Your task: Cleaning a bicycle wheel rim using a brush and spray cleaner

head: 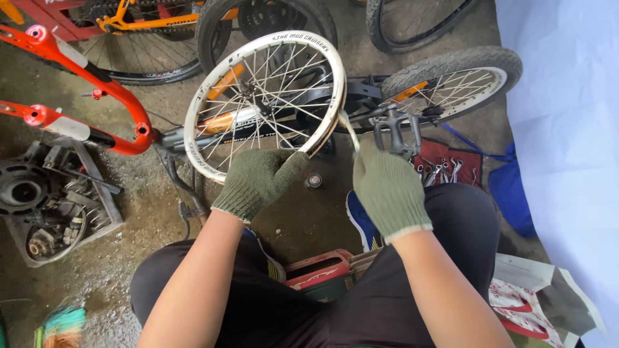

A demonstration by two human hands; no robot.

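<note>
Bare spoked wheel rim [205, 108], white, stands at 12 o'clock of the seated person, tilted against a dismantled bicycle. Orange frame [97, 84] lies at 10 o'clock; parts tray [97, 193] at 9. Left hand [258, 180], gloved, is closed on the rim's lower edge at 6 o'clock. Right hand [389, 191], gloved, is closed around a thin rim strip [349, 129] peeling off at 3 o'clock. Risk judged: the strip may snap back or the rim twist free, since only one hand steadies it.

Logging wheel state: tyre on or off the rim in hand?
Off: the white rim shows bare metal edges and spokes, no rubber around it.
</note>
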